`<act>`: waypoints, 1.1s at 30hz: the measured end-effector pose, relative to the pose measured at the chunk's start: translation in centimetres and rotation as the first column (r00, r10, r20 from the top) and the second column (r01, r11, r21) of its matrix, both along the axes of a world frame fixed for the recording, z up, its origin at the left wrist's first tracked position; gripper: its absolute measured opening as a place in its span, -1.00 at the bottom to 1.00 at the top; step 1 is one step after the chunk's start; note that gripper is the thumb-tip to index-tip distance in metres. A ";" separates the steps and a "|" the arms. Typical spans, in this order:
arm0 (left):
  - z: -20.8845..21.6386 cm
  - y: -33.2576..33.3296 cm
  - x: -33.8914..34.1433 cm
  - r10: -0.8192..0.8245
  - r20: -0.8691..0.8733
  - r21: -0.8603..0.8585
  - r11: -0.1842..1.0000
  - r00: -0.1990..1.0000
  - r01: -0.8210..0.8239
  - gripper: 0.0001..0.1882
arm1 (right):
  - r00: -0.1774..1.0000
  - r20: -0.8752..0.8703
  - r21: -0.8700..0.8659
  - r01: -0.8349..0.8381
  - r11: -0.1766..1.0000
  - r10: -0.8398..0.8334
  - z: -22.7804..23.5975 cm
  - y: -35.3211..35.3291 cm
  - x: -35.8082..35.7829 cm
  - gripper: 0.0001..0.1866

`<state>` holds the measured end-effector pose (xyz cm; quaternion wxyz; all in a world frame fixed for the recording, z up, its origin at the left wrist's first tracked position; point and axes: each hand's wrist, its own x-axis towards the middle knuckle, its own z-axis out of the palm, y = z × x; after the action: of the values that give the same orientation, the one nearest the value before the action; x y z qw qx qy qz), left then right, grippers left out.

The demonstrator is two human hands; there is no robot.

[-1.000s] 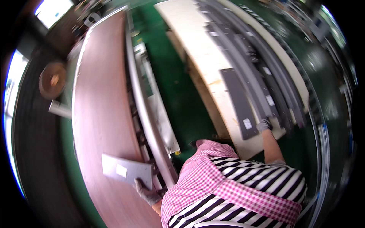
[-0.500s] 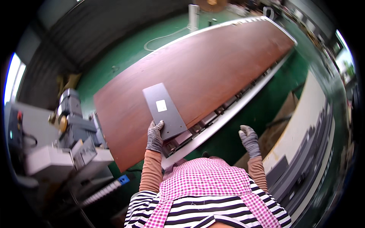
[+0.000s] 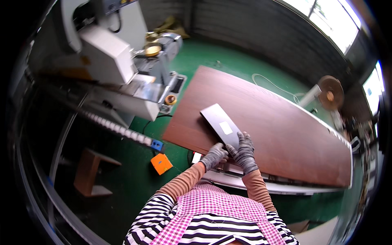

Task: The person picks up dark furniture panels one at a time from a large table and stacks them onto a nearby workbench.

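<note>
A flat grey rectangular panel (image 3: 217, 116) with a white label on its upper face lies slanted over a large reddish-brown board (image 3: 281, 134). My left hand (image 3: 215, 157), in a grey knit glove, is closed at the panel's near left corner, its fingertips partly hidden underneath. My right hand (image 3: 244, 153), gloved alike, grips the near right end, with its thumb on the face and its fingers along the right edge. Both hands are close together above the board's front edge.
A machine (image 3: 108, 51) with a motor stands at the left. An orange box (image 3: 161, 164) rests on the green floor below a rail (image 3: 118, 127) with a blue end. A white-edged frame (image 3: 277, 188) runs under the board; a round brown disc (image 3: 330, 93) stands at the far right.
My view has swung left toward the machine. My right hand, apart and empty before, has come to the panel's right end. My left hand has shifted to its near left corner.
</note>
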<state>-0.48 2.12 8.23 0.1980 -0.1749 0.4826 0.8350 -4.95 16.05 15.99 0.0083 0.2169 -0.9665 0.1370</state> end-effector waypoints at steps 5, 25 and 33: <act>4.1 -3.4 2.2 -0.227 -0.358 -0.515 0.857 0.906 0.011 -0.70 | 0.992 0.126 0.203 -0.054 0.978 0.028 -1.7 -3.2 -3.8 0.10; 5.2 -43.4 4.8 0.973 -0.120 0.015 0.201 0.198 -0.980 -0.46 | 1.000 0.024 -0.110 -0.002 0.994 0.005 -6.3 -3.5 -9.1 -0.31; 1.8 -50.5 -2.0 0.989 -0.099 -0.499 0.049 0.114 -0.865 -0.03 | 0.983 -0.122 0.162 0.155 0.975 -0.136 -4.5 -7.6 -5.8 -0.27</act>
<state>-2.49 -48.33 10.00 -0.3767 -0.5977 0.3907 0.5901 -10.70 8.41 11.47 0.0531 0.1526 -0.9860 0.0406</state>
